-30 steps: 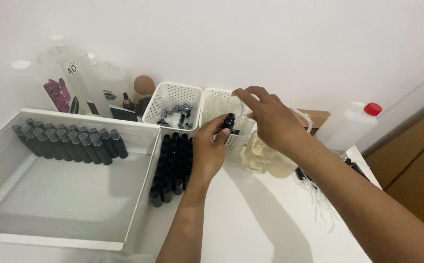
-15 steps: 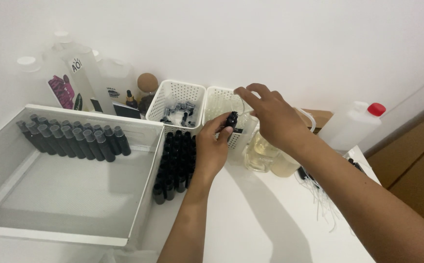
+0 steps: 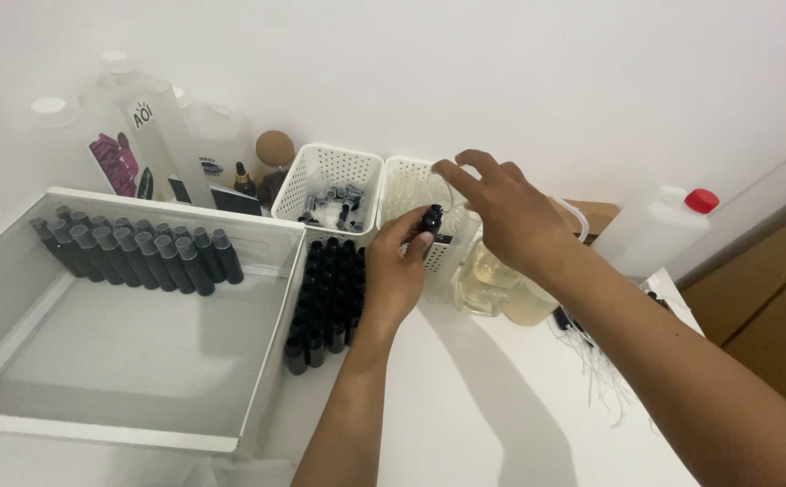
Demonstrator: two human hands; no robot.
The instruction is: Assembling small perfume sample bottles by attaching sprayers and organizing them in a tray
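Little has shifted: left hand (image 3: 399,271) still pinches a small black bottle (image 3: 432,220); right hand (image 3: 505,212) hovers half-curled above white perforated baskets (image 3: 325,180).

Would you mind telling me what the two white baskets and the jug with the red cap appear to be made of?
The white baskets look like moulded matte plastic, given their regular perforated walls. The jug with the red cap seems translucent, slightly cloudy plastic, dull rather than glassy.

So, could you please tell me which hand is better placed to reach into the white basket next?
Probably the right hand: it hovers beside the white basket, while the left hand holds the small black bottle.
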